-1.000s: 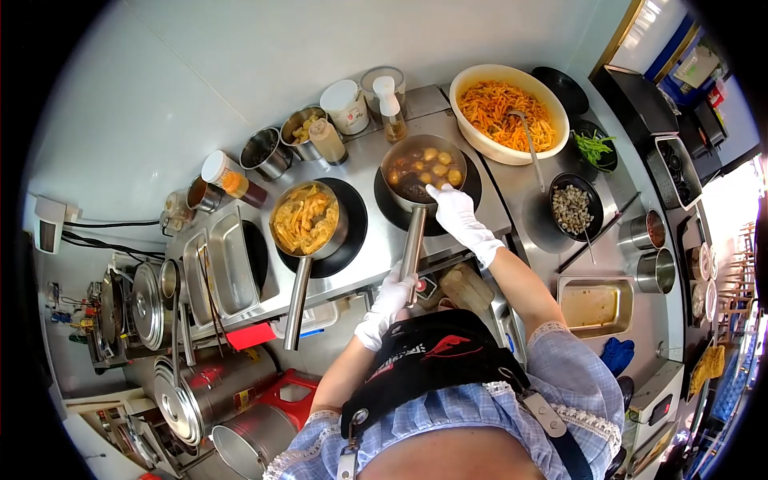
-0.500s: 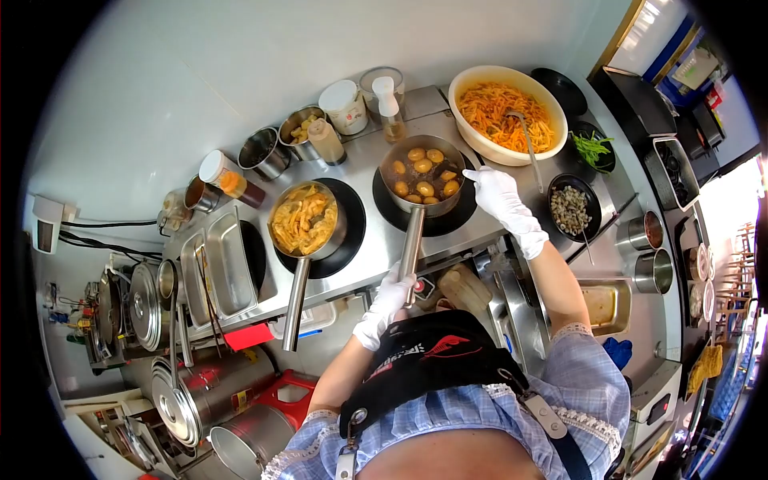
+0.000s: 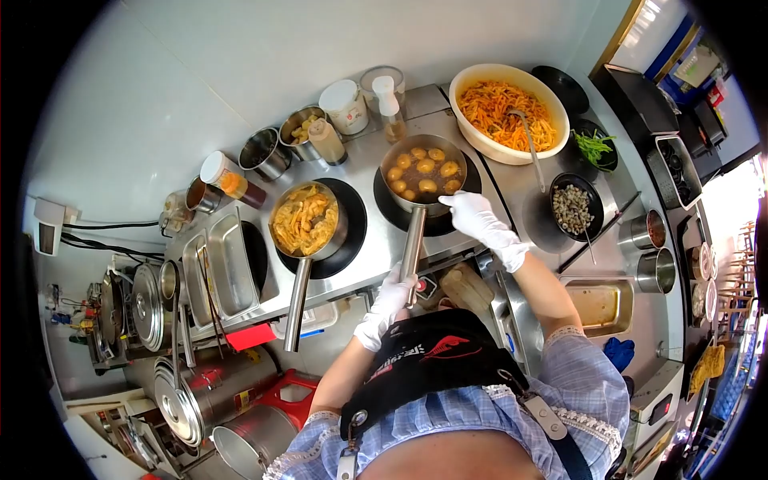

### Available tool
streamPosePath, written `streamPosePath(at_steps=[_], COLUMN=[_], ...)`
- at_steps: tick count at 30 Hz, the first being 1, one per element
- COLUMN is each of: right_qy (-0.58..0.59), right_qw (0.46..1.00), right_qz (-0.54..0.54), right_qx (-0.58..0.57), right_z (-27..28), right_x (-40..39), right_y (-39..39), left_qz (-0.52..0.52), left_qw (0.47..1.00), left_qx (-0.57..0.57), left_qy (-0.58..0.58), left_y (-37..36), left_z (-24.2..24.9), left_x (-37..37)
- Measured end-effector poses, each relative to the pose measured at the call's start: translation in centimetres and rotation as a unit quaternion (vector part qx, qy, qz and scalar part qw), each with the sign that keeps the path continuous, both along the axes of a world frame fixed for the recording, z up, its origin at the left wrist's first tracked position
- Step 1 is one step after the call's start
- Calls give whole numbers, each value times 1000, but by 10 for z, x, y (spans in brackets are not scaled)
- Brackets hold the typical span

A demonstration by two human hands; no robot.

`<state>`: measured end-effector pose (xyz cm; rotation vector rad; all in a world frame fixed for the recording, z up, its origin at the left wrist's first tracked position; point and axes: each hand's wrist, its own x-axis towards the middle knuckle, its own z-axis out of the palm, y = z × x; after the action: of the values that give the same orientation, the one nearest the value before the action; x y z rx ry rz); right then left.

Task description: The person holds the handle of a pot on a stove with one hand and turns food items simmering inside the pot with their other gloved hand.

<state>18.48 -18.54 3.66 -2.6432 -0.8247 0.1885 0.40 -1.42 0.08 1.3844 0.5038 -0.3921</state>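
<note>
My white-gloved left hand (image 3: 391, 298) is wrapped round the metal handle (image 3: 414, 244) of a saucepan (image 3: 392, 200) on the right-hand round burner (image 3: 460, 220). Several brown eggs (image 3: 426, 166) sit in dark liquid inside this pan. At its lower right rim is my right hand (image 3: 478, 222), also gloved in white, with the index finger stretched toward the pan and nothing seen in its grasp. A second saucepan (image 3: 340, 240), full of yellowish folded pieces (image 3: 306, 222), stands on the left burner, its handle toward me.
Behind to the right stands a large cream bowl (image 3: 468, 132) of orange shreds with a ladle (image 3: 528, 148). A black bowl (image 3: 574, 210) of small chopped pieces sits nearer. Bottles, tubs and pots line the wall. Metal trays (image 3: 232, 268) lie at left, large pots (image 3: 240, 440) below.
My right hand has moved down and left along the pan's rim, from its right side to its lower right. The eggs have shifted in the liquid. My left hand keeps its grip.
</note>
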Motion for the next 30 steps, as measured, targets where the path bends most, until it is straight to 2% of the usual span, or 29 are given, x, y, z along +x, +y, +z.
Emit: streamPosePath(at_steps=[6, 8, 10, 14, 20, 28, 30], right_qy=[-52, -67, -62, -70, -104, -110, -7], right_qw=[998, 993, 988, 983, 987, 985, 990], right_qz=[-33, -81, -135, -165, -117, 0, -12], right_qx=[31, 45, 36, 29, 37, -136, -141], right_z=[-45, -52, -51, -39, 12, 52, 46], right_x=[4, 13, 23, 36, 32, 25, 27], right_y=[39, 43, 40, 24, -14, -33, -28], left_qz=[7, 6, 6, 8, 1, 5, 4], left_qw=[1000, 1000, 1000, 1000, 1000, 1000, 1000], left_qx=[-5, -5, -6, -11, -6, -20, -20], left_qy=[3, 8, 13, 9, 4, 10, 11], left_y=[-2, -2, -2, -1, -1, -1, -1], left_z=[4, 4, 5, 4, 7, 6, 8], left_x=[1, 2, 2, 2, 1, 1, 1])
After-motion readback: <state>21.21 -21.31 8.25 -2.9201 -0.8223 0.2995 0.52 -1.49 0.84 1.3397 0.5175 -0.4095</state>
